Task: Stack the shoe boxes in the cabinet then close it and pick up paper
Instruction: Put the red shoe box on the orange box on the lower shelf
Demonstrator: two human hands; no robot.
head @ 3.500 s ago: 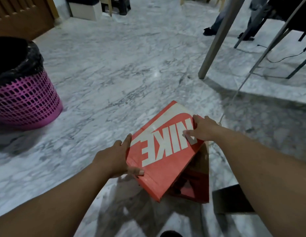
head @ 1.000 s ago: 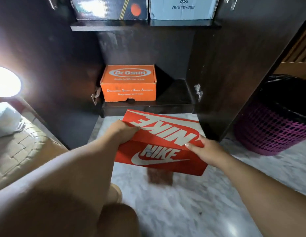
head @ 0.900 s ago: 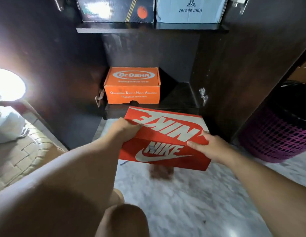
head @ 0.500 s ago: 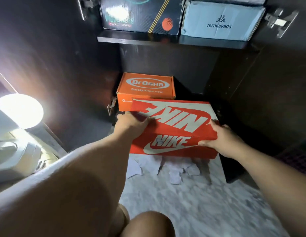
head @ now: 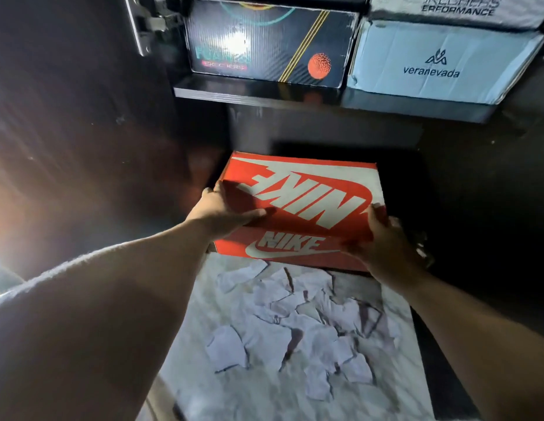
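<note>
Nike box [head: 301, 208], one, gripped by left hand [head: 222, 212] and right hand [head: 383, 244]; three boxes [head: 267, 41] shelved above.

Marble floor [head: 258, 396] stretching below, grey-veined. Metal hinge [head: 146, 24] hanging at upper left, mounted on dark panel. Bright glare [head: 0, 226] spilling in at left edge, washing out whatever is lying there.

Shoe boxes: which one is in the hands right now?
The red Nike box, low in the cabinet. The left hand and right hand hold its ends. The black Skechers box and pale blue veranevada box sit untouched on the shelf above.
</note>
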